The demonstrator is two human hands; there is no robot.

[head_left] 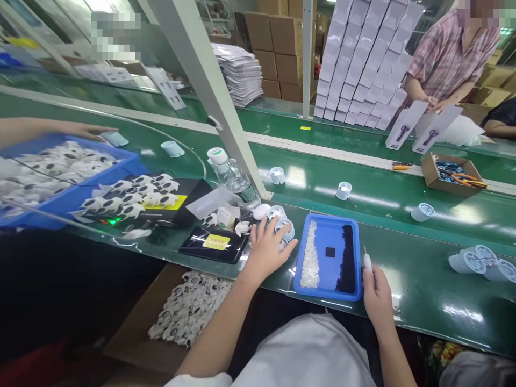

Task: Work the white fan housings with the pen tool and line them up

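My left hand [266,248] lies on the green bench with its fingers spread over a cluster of small white round parts [282,223] just left of a blue tray [327,293]. The tray holds a strip of small clear pieces [310,255], a strip of small black pieces [346,258] and one black square. My right hand [377,298] rests at the tray's right edge, fingers closed on a thin white stick-like tool [366,260].
A blue bin of white parts [68,188] stands at the left, with another person's hand [86,130] behind it. More white round parts [478,260] ride the green conveyor. A plastic bottle [231,174], a slanted post [213,102], stacked white boxes [363,59] and a person in a plaid shirt [447,59] are beyond.
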